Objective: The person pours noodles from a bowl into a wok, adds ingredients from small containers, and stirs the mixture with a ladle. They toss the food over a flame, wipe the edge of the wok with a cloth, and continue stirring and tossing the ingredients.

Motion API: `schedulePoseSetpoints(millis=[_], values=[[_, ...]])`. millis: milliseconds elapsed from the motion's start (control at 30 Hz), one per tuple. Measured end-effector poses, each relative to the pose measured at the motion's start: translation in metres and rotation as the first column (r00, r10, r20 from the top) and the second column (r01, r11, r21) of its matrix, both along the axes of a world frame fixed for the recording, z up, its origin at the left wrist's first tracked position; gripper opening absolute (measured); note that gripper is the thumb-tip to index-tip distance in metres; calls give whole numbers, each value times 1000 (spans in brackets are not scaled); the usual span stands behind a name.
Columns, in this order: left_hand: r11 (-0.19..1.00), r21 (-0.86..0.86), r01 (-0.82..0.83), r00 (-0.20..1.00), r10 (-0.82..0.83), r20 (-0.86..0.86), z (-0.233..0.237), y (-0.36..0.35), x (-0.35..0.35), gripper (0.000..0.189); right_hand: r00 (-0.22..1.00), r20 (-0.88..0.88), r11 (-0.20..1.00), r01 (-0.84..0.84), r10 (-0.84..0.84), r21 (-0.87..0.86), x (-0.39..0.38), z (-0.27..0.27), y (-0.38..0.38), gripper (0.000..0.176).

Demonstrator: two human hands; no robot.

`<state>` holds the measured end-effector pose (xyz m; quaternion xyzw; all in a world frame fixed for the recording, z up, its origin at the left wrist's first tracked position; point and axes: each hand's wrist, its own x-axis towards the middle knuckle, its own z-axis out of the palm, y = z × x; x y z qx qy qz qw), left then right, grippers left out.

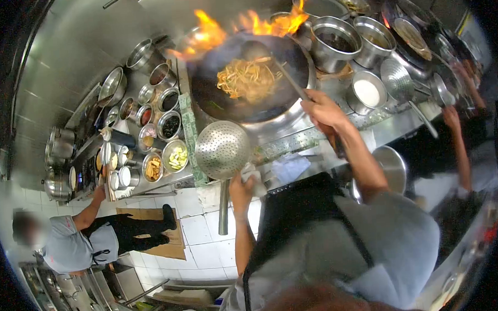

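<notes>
My right hand [326, 110] is closed around the handle of a ladle [293, 82], its bowl inside the wok [280, 105]. Noodles [247, 80] lie in the wok beside the ladle, partly blurred by steam. Flames [276, 25] rise behind the wok's far rim. Near the wok's front edge, my left hand [242, 193] is closed on a folded white cloth [254, 177]. Just left of that hand rests a perforated strainer [222, 148], its handle pointing toward me. A crumpled pale cloth [290, 167] lies on the counter edge between my hands.
Steel bowls of ingredients [175, 156] crowd the left counter. Steel pots [336, 43], a container of white stuff [367, 92] and another strainer [397, 79] stand on the right. One co-worker [86, 240] stands at left; another person's arm [458, 141] reaches in at right.
</notes>
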<state>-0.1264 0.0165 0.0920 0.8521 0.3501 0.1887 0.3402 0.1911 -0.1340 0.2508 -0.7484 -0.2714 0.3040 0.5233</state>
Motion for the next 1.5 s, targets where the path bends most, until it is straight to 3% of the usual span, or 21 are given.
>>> schedulePoseSetpoints(millis=[33,67,167,233,333,367,400,467,533,600,667,733,800,867,967,1000,1067,1167,1300,1400,1500], values=[[949,-278,-148,988,127,-92,-10,5,-13,26,987,154,999,41,-42,10,6,-6,6,37],[848,-509,-145,984,175,11,13,1,-27,29,965,250,997,73,-75,14,15,-16,14,37],[374,-891,257,745,510,429,44,-10,-35,56,888,438,989,148,-138,11,39,-33,57,42],[124,-848,516,510,751,420,61,-18,-40,71,990,134,994,58,-45,-90,56,-44,92,42],[16,-537,844,335,766,549,20,-7,-55,87,978,-21,973,-209,208,-99,43,-18,99,49],[-25,-449,893,304,769,563,9,-3,-59,93,946,33,925,-308,323,-224,44,-14,96,58],[-68,-361,930,279,771,573,18,-4,-55,99,885,283,923,-319,371,-214,48,-23,86,60],[-192,-72,979,192,731,655,37,-9,-33,104,581,710,908,-358,397,-215,60,-50,51,63],[-45,-343,938,287,655,699,29,-1,-34,104,634,561,812,-193,532,-551,25,20,1,63],[228,-693,684,481,572,664,46,-5,-31,99,669,676,929,-57,308,-366,15,-16,-33,57],[308,-794,525,666,432,608,82,-11,-16,75,681,729,993,24,70,-118,6,-79,-44,54],[210,-900,381,799,416,435,40,18,-7,56,698,713,997,78,-65,15,6,-99,-45,53],[217,-914,343,780,477,406,43,34,19,42,732,675,994,105,-94,25,11,-103,-41,53],[93,-869,487,721,519,460,28,57,49,47,763,644,989,132,-56,-70,24,-99,-19,51],[-103,-839,534,724,569,391,74,70,92,54,798,602,964,179,-25,-197,44,-79,23,46],[-77,-827,557,718,547,432,64,81,110,56,806,591,957,187,-21,-222,40,-64,49,42],[-50,-882,469,769,513,380,85,83,148,48,993,96,923,-23,64,-385,11,10,79,43],[61,-920,387,855,351,383,43,95,180,36,703,582,907,-244,408,-342,59,-65,92,46],[-112,-955,274,892,400,209,73,84,170,24,427,690,738,72,585,-670,-6,50,10,66],[-193,-935,299,902,377,211,51,101,187,24,392,776,793,162,494,-587,-17,58,-34,65],[-286,-901,326,906,365,212,84,92,177,24,398,792,768,264,464,-583,-34,101,-83,59]])
